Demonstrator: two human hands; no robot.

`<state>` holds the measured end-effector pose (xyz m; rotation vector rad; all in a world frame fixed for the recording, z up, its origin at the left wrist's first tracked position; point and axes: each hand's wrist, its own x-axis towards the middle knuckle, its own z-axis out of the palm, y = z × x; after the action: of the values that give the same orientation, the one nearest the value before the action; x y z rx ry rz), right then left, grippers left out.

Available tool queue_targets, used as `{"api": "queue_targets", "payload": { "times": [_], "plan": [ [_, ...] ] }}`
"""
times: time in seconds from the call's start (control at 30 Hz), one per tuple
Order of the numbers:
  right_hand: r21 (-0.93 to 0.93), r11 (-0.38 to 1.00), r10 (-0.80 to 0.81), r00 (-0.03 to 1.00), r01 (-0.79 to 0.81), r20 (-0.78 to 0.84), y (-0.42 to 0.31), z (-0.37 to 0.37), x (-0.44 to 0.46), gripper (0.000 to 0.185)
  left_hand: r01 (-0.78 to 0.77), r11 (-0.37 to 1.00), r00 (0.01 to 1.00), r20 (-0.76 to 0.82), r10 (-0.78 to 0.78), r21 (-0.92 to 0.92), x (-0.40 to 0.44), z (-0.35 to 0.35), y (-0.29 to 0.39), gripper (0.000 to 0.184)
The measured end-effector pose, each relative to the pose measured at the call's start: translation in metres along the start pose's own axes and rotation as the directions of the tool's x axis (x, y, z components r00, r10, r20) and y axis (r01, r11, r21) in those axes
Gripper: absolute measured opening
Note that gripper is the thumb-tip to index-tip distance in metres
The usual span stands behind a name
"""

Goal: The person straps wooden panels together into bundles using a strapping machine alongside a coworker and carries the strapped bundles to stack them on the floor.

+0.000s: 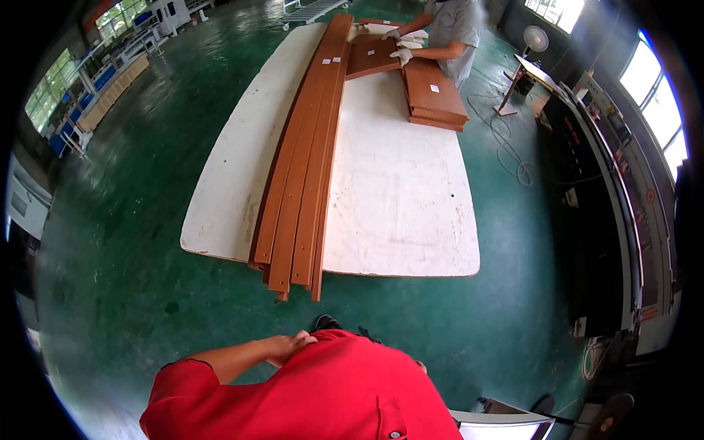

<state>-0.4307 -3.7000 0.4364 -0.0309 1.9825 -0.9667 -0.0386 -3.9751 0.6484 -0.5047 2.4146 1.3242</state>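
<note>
My left hand (290,347) is at the front of my red shirt (330,385), its fingers curled against the cloth at the waist. The shirt covers part of that hand. Only a sliver of my right hand (421,367) shows at the shirt's right edge, its fingers hidden. Beyond my feet stands a white-topped table (400,205). Long reddish-brown boards (301,183) with small holes lie along it, their near ends jutting past the edge towards me. Neither hand touches them.
Across the table, a person (455,33) in grey with white gloves handles a brown panel (372,55). A stack of brown panels (434,95) lies beside them. A fan (535,38) stands at the right, with cables (506,147) on the green floor (147,220).
</note>
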Motion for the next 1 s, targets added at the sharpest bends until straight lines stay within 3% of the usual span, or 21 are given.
{"api": "queue_targets", "payload": {
  "times": [0.27, 0.5, 1.0],
  "plan": [
    [-0.058, 0.998, 0.001, 1.0, -0.002, -0.012, 0.005, -0.002, 0.005, 0.02, 0.048, 0.999, 0.998, 0.038, -0.048, -0.005, 0.007, 0.001, 0.001, 0.089],
    [0.03, 0.999, 0.022, 1.0, -0.022, -0.012, 0.005, 0.005, 0.003, 0.018, 0.069, 0.998, 0.997, 0.045, -0.069, -0.004, 0.003, 0.001, -0.004, 0.088],
    [0.022, 1.0, 0.016, 1.0, -0.016, 0.002, 0.012, 0.017, 0.008, 0.019, 0.016, 1.0, 1.0, -0.018, -0.016, -0.006, -0.005, 0.003, -0.018, 0.083]
  ]
}}
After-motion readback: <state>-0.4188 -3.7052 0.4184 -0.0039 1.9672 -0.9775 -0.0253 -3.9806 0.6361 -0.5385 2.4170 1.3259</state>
